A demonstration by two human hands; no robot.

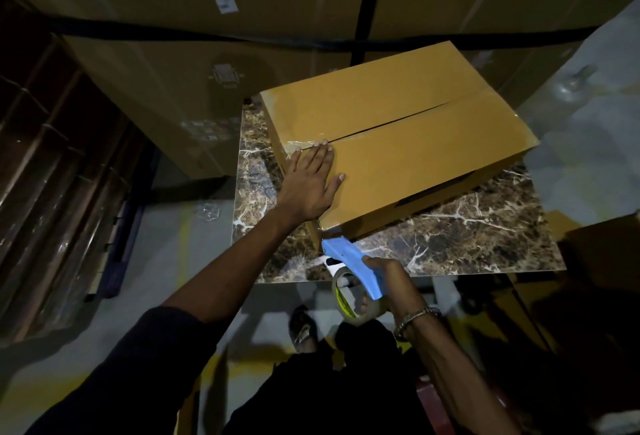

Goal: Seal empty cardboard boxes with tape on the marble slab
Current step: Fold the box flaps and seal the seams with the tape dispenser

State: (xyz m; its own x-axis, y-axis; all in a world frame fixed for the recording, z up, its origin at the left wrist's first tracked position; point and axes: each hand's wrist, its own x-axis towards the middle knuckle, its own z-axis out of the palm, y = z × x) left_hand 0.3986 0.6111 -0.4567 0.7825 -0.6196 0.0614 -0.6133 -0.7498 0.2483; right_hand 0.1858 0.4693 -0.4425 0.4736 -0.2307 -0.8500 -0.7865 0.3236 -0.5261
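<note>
A closed brown cardboard box point(412, 143) lies on the brown marble slab point(485, 237), its two top flaps meeting in a dark seam. A short piece of clear tape covers the seam's near-left end. My left hand point(311, 181) lies flat on the box top at that end, fingers spread, fingertips on the tape. My right hand point(384, 282) grips a blue tape dispenser point(349, 261) with a roll of clear tape point(349, 299). The dispenser's nose touches the box's near corner at the slab.
Large cardboard cartons point(207, 88) with black straps and labels stand behind and left of the slab. Dark wooden slats point(52, 174) are at far left. Grey floor with yellow paint lies below, where my sandalled foot point(303, 327) shows. A dark shape point(602, 261) sits at right.
</note>
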